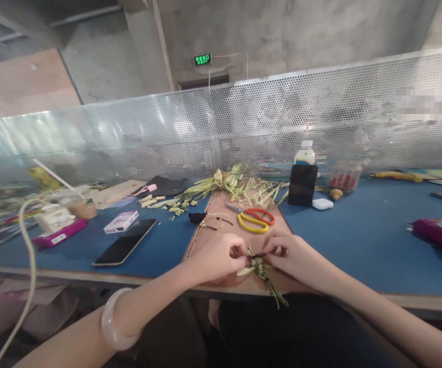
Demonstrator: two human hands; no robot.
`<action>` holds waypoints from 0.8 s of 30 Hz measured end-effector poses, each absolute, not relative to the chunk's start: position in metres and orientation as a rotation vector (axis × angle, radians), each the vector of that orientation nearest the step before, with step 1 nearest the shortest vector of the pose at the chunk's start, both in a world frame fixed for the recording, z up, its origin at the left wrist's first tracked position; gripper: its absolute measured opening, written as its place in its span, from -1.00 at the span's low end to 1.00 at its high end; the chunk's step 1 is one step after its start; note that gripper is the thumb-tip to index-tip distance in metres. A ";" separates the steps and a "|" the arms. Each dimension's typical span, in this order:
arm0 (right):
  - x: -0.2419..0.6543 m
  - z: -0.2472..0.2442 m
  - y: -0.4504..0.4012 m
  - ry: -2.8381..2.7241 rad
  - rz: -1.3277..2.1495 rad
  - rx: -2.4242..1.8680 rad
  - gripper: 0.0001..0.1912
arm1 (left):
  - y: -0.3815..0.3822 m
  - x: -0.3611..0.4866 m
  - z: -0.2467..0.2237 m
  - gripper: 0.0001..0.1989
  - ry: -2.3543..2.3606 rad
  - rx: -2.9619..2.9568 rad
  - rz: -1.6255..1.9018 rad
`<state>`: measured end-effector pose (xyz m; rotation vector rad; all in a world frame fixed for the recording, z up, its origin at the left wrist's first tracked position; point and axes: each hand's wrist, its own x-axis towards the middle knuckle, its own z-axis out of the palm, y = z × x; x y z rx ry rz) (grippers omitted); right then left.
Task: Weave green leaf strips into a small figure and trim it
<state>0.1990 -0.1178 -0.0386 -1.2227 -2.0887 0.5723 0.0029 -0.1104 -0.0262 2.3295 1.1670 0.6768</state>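
Low over the near edge of a brown board, both of my hands are closed in a pinch. My left hand and my right hand grip what looks like a thin dark thread, stretched across the top of a small woven green leaf piece. That piece lies tilted between them, its frayed tail pointing toward me; my fingertips partly hide its upper end. Just beyond my hands rest scissors with one yellow and one red handle loop. Left of them is a black thread bundle with loose strands.
Pale leaf strips are heaped at the board's far end. Left are a black phone, a small box and a drink cup. Right stand a dark upright block and a white case. A perforated metal screen closes the back.
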 end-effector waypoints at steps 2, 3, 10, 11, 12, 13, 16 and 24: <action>0.200 -0.039 -0.117 -2.107 0.573 -1.205 -0.88 | -0.111 0.002 -0.026 -0.92 1.178 2.326 0.662; 0.201 -0.039 -0.117 -2.120 0.570 -1.193 -0.87 | -0.112 0.001 -0.025 -0.91 1.183 2.326 0.657; 0.207 -0.046 -0.116 -2.156 0.535 -1.142 -0.88 | -0.118 -0.003 -0.024 -0.91 1.116 2.283 0.608; 0.207 -0.047 -0.116 -2.159 0.531 -1.138 -0.88 | -0.119 -0.003 -0.024 -0.92 1.100 2.271 0.602; 0.208 -0.047 -0.116 -2.159 0.526 -1.142 -0.88 | -0.119 -0.003 -0.024 -0.93 1.087 2.259 0.597; 0.208 -0.046 -0.116 -2.161 0.520 -1.149 -0.88 | -0.119 -0.003 -0.023 -0.94 1.080 2.249 0.594; 0.209 -0.042 -0.118 -2.167 0.496 -1.160 -0.88 | -0.120 -0.003 -0.021 -0.97 1.080 2.242 0.582; 0.212 -0.026 -0.128 -2.161 0.496 -1.200 -0.80 | -0.120 -0.005 -0.016 -0.95 1.067 2.338 0.527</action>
